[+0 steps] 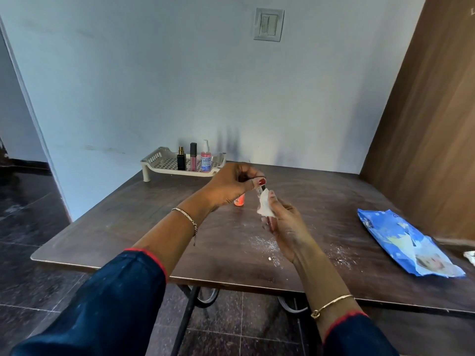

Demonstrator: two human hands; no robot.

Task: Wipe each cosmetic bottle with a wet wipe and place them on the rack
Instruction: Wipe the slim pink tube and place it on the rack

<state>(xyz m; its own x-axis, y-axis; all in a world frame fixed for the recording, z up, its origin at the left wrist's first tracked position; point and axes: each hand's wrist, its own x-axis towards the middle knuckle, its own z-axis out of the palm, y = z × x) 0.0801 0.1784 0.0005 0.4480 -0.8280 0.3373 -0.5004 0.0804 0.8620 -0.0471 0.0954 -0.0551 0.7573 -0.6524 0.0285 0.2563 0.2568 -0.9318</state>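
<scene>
near edge: two forearms in dark blue sleeves with red trim, a thin bracelet on each wrist. both reach over a brown table (pixel 123 227).

table front centre: a scatter of white powder (pixel 267 249) lies on the surface, just below the hands.

right hand (pixel 285 224): raised above the table, fingers curled round a bunched white wet wipe (pixel 264 208). the wipe is wrapped around the middle of a slim bottle (pixel 260 190). the reddish lower end of the bottle shows under the wipe, against the palm.

left hand (pixel 231 186): thumb and fingertips pinch the upper end of the slim bottle; red nail visible on the thumb. the bottle stands roughly upright between the two hands, clear of the table. cannot tell whether its cap is on.

just behind the left hand: a small orange bottle (pixel 239 200) stands on the table, partly hidden by the hand.

right side of table: a blue wipes pack (pixel 408 242) lies flat, well apart from the hands. a small white crumpled piece (pixel 470 256) sits at the frame edge beside it.

far left corner of table: a cream rack (pixel 159 160) against the wall. on it, upright in a row: a black perfume bottle (pixel 181 160), a pink gloss tube (pixel 193 157), a pink spray bottle (pixel 205 158).

beyond: pale wall with a switch plate (pixel 268 24); wooden panel (pixel 424 124) at right.
</scene>
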